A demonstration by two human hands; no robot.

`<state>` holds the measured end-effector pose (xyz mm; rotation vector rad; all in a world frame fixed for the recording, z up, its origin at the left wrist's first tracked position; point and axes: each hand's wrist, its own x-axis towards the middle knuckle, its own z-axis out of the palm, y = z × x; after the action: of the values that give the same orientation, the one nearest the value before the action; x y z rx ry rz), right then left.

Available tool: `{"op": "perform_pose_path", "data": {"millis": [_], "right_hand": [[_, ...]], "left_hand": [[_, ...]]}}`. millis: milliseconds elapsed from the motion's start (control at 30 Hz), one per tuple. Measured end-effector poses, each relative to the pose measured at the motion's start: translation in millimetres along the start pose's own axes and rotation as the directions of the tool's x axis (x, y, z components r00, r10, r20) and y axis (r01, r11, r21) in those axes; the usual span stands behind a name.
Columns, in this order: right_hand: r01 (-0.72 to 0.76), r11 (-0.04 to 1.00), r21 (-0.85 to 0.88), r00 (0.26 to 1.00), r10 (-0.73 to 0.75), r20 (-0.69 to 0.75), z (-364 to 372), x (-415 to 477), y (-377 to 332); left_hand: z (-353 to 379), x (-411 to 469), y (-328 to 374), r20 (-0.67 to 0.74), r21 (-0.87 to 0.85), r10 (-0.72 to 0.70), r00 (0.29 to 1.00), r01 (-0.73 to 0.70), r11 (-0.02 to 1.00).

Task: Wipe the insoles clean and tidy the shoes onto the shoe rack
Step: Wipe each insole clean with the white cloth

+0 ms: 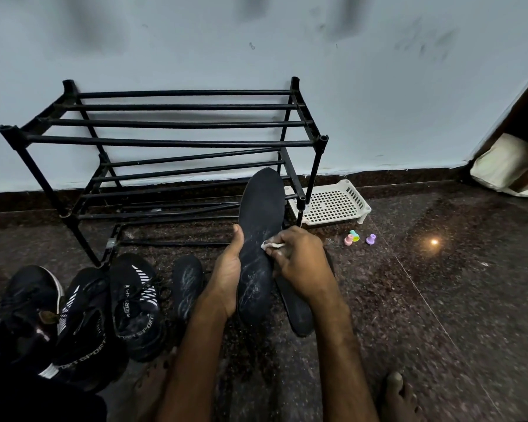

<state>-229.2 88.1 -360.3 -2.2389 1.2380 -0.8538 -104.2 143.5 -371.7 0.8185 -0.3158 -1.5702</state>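
Wiping at frame centre: left hand (229, 269) curled round the long black foam insole (259, 220), held upright before the black tubular shoe rack (165, 143); right hand (299, 260) pinching a small white cloth (270, 245) against it; best stroke heel-to-toe over the dusty streaks, left grip firm.

Left hand (229, 269) grips black insole (261, 226) upright by left edge. Right hand (299, 263) pinches small white wipe (270, 245) against insole face. Second insole (296, 312) flat on floor (439, 300) beneath. Black shoes (83, 312) at left. Black shoe rack (171, 143) against wall; white basket (333, 204) beside it.
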Motion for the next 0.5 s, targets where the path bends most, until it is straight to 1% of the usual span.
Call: {"op": "perform_pose_path", "data": {"millis": [33, 67, 167, 200, 233, 333, 367, 400, 500], "right_hand": [[0.005, 1.000, -0.004, 1.000, -0.005, 0.013, -1, -1, 1], [0.002, 1.000, -0.007, 1.000, -0.002, -0.016, -2, -1, 3], [-0.056, 0.998, -0.037, 0.972, 0.046, -0.230, -7, 1, 0], [-0.063, 0.998, -0.030, 0.964, 0.053, -0.259, -8, 2, -2], [-0.060, 0.998, -0.016, 0.971, 0.054, -0.233, -8, 2, -4], [-0.036, 0.997, 0.061, 0.999, 0.037, -0.014, -10, 0, -6], [-0.032, 0.998, 0.049, 0.999, 0.031, 0.008, -11, 0, -4], [-0.036, 0.999, 0.023, 0.999, 0.036, -0.016, -13, 0, -3], [-0.085, 0.996, -0.024, 0.976, 0.078, -0.205, -14, 2, -5]], "left_hand": [[0, -1, 0, 0.019, -0.018, -0.008, 1.000, 0.009, 1.000], [0, -1, 0, 0.043, -0.030, -0.017, 0.999, 0.019, 0.999], [2, 0, -4, 0.084, 0.020, -0.044, 0.996, 0.042, 0.999], [3, 0, -4, 0.088, 0.033, -0.051, 0.995, 0.048, 0.998], [4, 0, -4, 0.092, 0.036, -0.057, 0.994, 0.054, 0.998], [4, -1, -4, 0.081, 0.038, -0.063, 0.995, 0.060, 0.997], [5, -2, -4, 0.076, 0.055, -0.065, 0.995, 0.061, 0.997], [6, -2, -5, 0.078, 0.069, -0.072, 0.994, 0.067, 0.995], [12, -5, -8, 0.070, 0.104, -0.095, 0.993, 0.088, 0.991]]}}
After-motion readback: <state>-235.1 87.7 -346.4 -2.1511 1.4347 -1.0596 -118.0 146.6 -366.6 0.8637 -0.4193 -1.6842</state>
